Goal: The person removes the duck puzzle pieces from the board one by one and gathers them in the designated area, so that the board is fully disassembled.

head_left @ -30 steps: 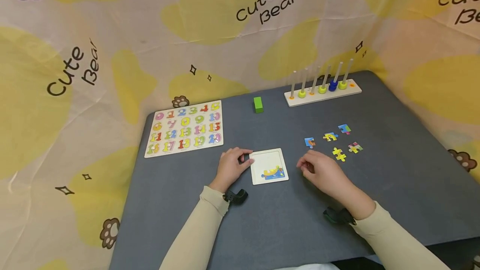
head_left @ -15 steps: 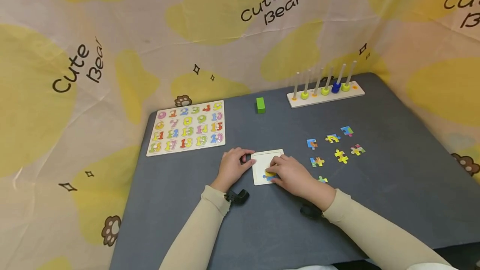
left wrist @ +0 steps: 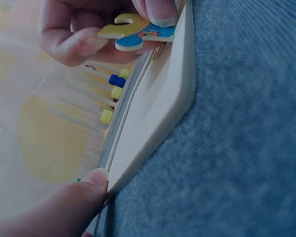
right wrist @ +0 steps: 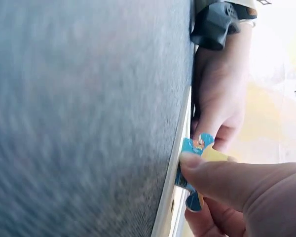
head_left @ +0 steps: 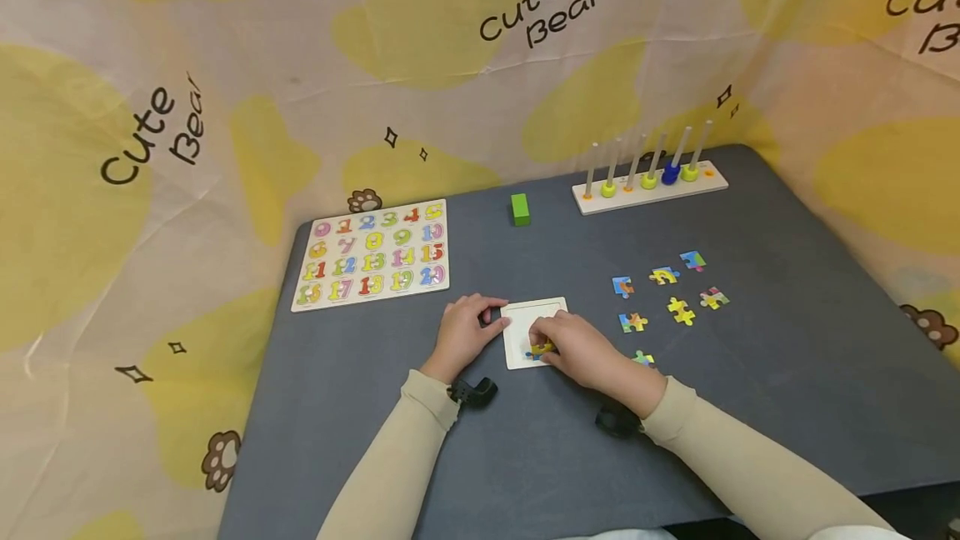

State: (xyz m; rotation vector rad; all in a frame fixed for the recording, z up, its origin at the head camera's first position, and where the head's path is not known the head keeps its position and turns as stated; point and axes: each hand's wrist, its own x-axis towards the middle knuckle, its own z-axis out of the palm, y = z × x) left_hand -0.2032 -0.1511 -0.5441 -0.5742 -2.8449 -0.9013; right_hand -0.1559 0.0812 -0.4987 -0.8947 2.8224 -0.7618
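Observation:
In the head view, my left hand (head_left: pixel 465 332) rests at the left side of a small white puzzle tray (head_left: pixel 517 319). The left wrist view shows its thumb (left wrist: pixel 96 180) touching the tray's edge. Over the tray's lower right part, my right hand (head_left: pixel 581 350) pinches a blue-and-yellow puzzle piece (head_left: pixel 540 351) between thumb and fingers. That piece is tilted, its blue lower edge close to the tray rim, in the right wrist view. The right hand hides the tray's right side.
Several loose puzzle pieces (head_left: pixel 681 311) lie right of the tray. A number board (head_left: pixel 371 257) lies at the back left, a green block (head_left: pixel 521 210) at the back middle. A peg stand (head_left: pixel 651 188) with rings stands at the back right.
My right hand has moved left from beside the tray to over its lower right, and now holds the blue-and-yellow piece there. My left hand has stayed at the tray's left edge.

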